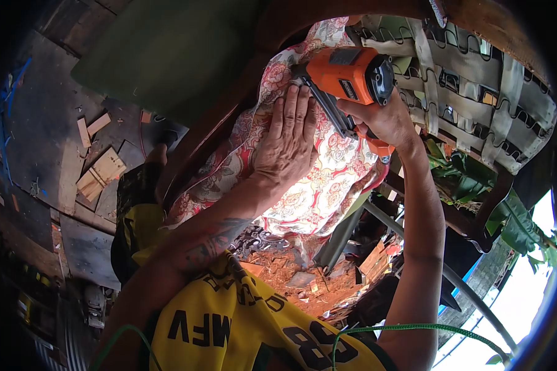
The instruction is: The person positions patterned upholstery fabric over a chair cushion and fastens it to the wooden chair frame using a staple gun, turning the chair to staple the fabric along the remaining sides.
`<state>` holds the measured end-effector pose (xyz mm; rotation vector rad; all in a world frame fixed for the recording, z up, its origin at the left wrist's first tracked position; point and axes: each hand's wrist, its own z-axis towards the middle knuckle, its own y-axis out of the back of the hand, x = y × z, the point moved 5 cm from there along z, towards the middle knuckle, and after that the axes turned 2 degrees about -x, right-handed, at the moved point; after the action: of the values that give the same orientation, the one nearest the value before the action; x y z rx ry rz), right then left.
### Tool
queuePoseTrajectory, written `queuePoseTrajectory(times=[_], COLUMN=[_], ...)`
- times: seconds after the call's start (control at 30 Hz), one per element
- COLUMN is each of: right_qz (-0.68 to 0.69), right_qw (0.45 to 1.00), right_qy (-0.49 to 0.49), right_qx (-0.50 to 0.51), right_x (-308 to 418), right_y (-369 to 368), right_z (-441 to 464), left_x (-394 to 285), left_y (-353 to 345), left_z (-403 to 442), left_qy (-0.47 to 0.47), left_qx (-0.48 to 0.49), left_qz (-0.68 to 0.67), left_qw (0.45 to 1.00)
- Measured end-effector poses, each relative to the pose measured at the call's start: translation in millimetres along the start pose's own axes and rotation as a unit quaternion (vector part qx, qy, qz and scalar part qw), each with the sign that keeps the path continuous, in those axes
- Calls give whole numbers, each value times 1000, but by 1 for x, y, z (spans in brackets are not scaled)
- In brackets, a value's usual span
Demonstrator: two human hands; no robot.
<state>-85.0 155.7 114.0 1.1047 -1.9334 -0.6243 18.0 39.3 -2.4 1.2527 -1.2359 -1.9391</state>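
Observation:
My right hand [384, 120] is wrapped round the handle of an orange and black staple gun [346, 74]. The gun's nose points left, onto red and white floral fabric [315, 191] near a dark wooden frame [216, 130]. Just beside the nose, my left hand [289, 136] lies flat on the fabric with its fingers stretched out, fingertips close to the tool. The fabric covers a padded part. The exact spot where the nose meets the fabric is hard to make out.
Woven grey webbing with metal springs [470, 93] spans a wooden frame at upper right. Wood scraps [102, 173] lie on the floor at left, debris [309, 278] below the fabric. A green cord [414, 326] crosses the bottom; leaves [520, 222] show at right.

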Motion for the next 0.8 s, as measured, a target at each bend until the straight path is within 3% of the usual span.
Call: queuePoseTrajectory(times=[0.1, 0.2, 0.27, 0.4, 0.47, 0.5, 0.57, 0.63, 0.73, 0.8], right_qz=[12, 9, 8, 36, -27, -24, 23, 18, -11, -34], right_qw=[999, 1000, 998, 998, 992, 992, 998, 998, 999, 996], right_qy=[-30, 6, -52, -47, 124, 123, -57, -63, -34, 77], right_qx=[4, -9, 24, 7, -6, -7, 16, 24, 33, -27], right_x=[0, -2, 0, -14, -8, -5, -9, -11, -9, -4], right_y=[0, -1, -3, -6, -5, -5, -4, -3, -7, -11], right_z=[1, 2, 3, 11, 11, 10, 8, 11, 10, 7], left_x=[-1, -3, -1, 1, 1, 2, 1, 2, 1, 1], left_y=[-2, -5, -5, -5, -7, -8, -7, -6, -6, -7], left_z=[1, 1, 4, 7, 4, 4, 5, 4, 4, 4], left_qy=[4, 10, 13, 29, 31, 30, 28, 30, 30, 28], left_qx=[-16, -11, -1, -11, -16, -18, -20, -27, -14, -11], left_qz=[27, 48, 60, 13, -11, -20, -29, -39, -27, -21], left_qw=[1000, 999, 998, 999, 999, 999, 999, 998, 999, 999])
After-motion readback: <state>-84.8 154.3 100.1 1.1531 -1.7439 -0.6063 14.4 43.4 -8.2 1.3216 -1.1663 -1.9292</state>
